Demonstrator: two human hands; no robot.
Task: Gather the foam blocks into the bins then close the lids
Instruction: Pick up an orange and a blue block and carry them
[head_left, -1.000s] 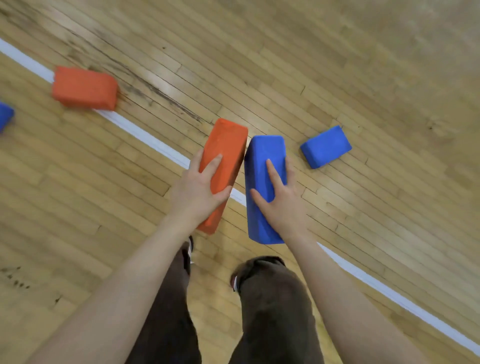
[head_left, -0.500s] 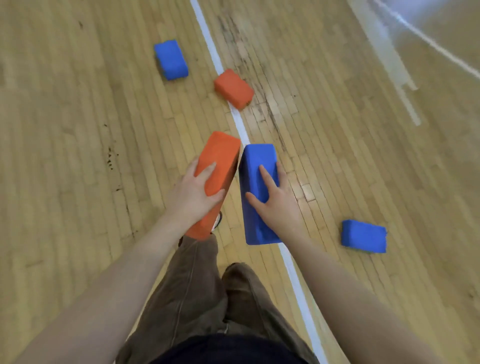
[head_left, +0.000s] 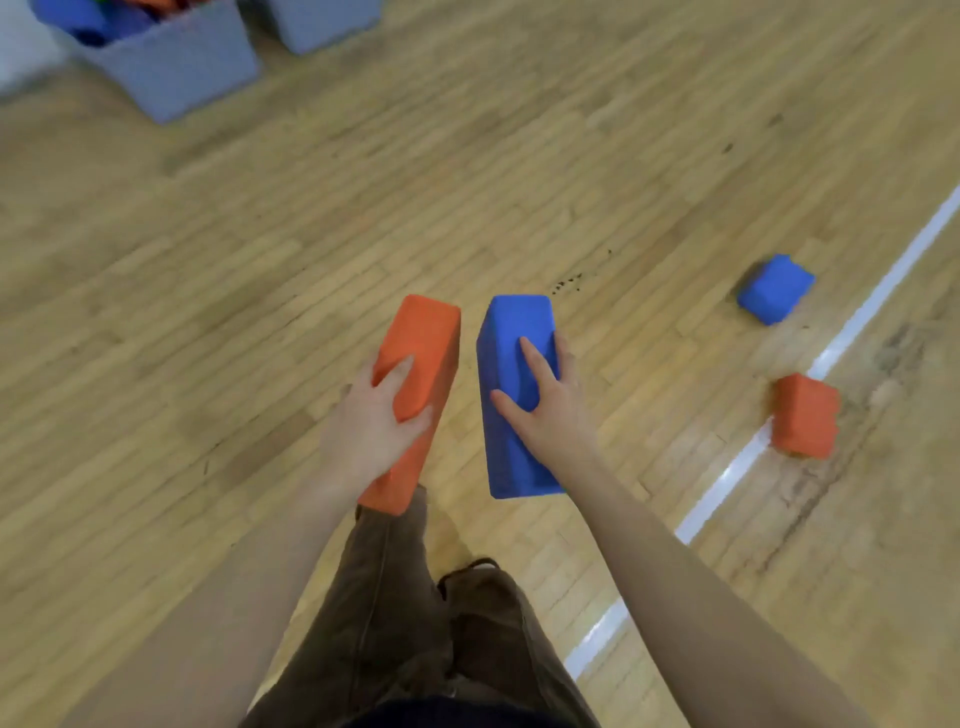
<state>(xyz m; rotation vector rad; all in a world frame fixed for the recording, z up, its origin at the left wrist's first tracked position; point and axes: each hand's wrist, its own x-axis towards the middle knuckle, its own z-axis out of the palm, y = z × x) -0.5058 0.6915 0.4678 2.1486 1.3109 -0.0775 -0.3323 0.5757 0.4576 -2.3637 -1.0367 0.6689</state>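
Note:
My left hand (head_left: 371, 431) grips an orange foam block (head_left: 423, 338) from above, thumb across its top face. My right hand (head_left: 548, 410) grips a blue foam block (head_left: 511, 332) the same way. Both blocks are carried side by side above the wooden floor, a small gap between them. A grey-blue bin (head_left: 176, 67) stands at the top left, open, with blue and orange blocks inside. A second grey-blue bin (head_left: 324, 21) sits just right of it, mostly cut off. Loose on the floor at the right lie a small blue block (head_left: 775, 288) and an orange block (head_left: 805, 415).
A white painted line (head_left: 852, 322) runs diagonally across the floor at the right; the loose orange block lies on it. My legs in brown trousers (head_left: 395, 597) fill the bottom centre. Dark scuff marks dot the floor near the blue block.
The view has swung round to the left: the bins have come into sight at the top left and the loose blocks now lie on the right. Both hands still carry the same blocks.

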